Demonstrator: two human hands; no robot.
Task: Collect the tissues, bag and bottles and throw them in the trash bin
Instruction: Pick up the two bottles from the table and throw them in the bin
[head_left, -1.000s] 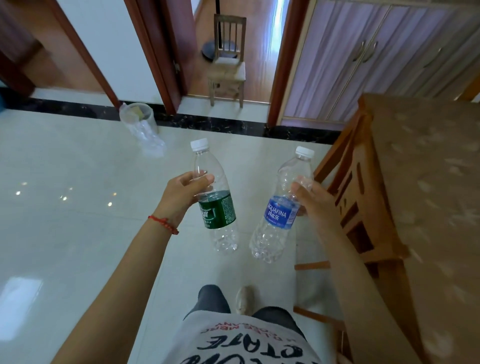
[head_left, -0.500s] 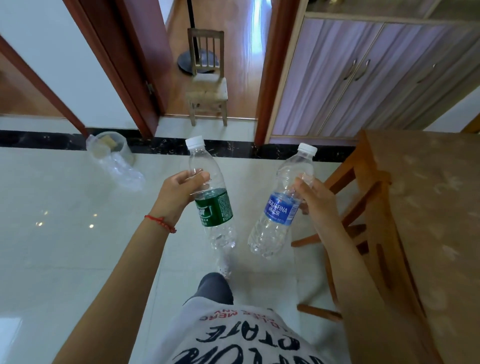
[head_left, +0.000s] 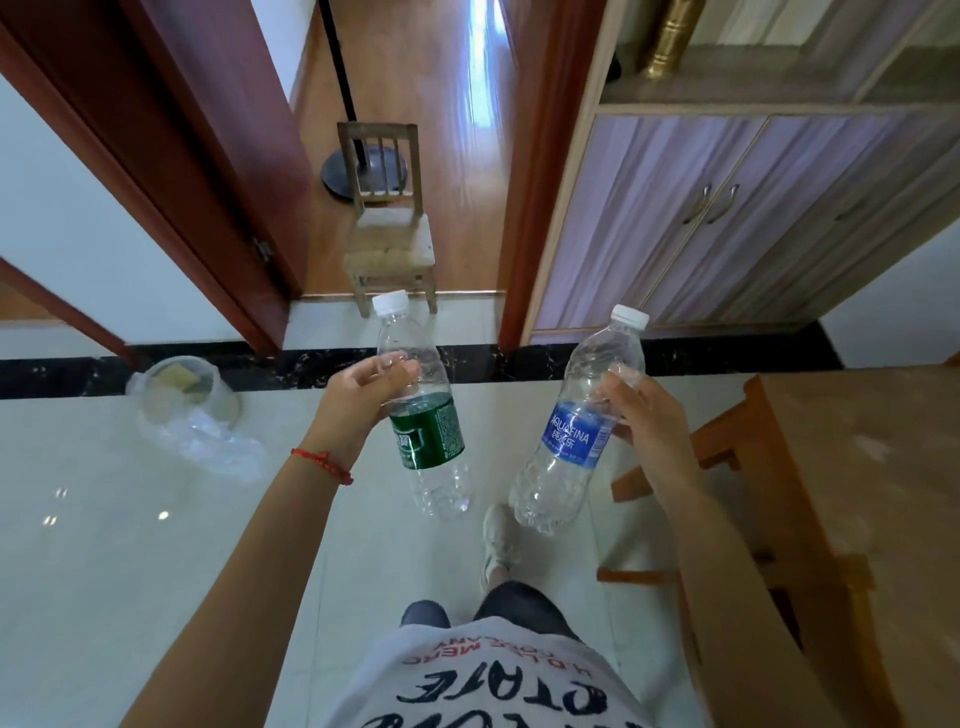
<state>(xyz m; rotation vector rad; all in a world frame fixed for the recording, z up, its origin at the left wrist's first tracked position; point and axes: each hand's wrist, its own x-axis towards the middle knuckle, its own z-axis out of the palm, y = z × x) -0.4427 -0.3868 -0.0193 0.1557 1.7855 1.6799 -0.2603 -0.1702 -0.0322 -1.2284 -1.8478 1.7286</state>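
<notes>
1. Two clear plastic bottles with white caps are held up in front of the body, above the pale tiled floor (head_left: 104, 597). The green-labelled clear bottle (head_left: 423, 415) is gripped just above its label by the left hand (head_left: 363, 400), whose fingers and thumb are curled round it. The blue-labelled clear bottle (head_left: 574, 426) is gripped at its upper half by the right hand (head_left: 647, 415), likewise curled round it. Both bottles look empty and are tilted, caps away from the body.

2. The step in hand is judged to be the carrying of the bottles to the bin. Neither has yet been thrown away.

3. The clear, plastic-lined trash bin (head_left: 187, 395) is seen on the floor ahead and to the left, against the black marble border strip (head_left: 727, 353), well apart from the hands. A yellowish item lies inside it; crumpled clear plastic spills over the floor just beside it. Whether that plastic is the liner or the bag of the task cannot be told.

4. The next move calls for a few steps leftward, after which each bottle can be lowered over the bin's mouth and released.

5. Counted: two bottles, one bin, no tissues in view.

6. Further out, one small wooden chair (head_left: 389, 244) stands in the doorway, and one wooden table (head_left: 857, 467) is at the right.
</notes>
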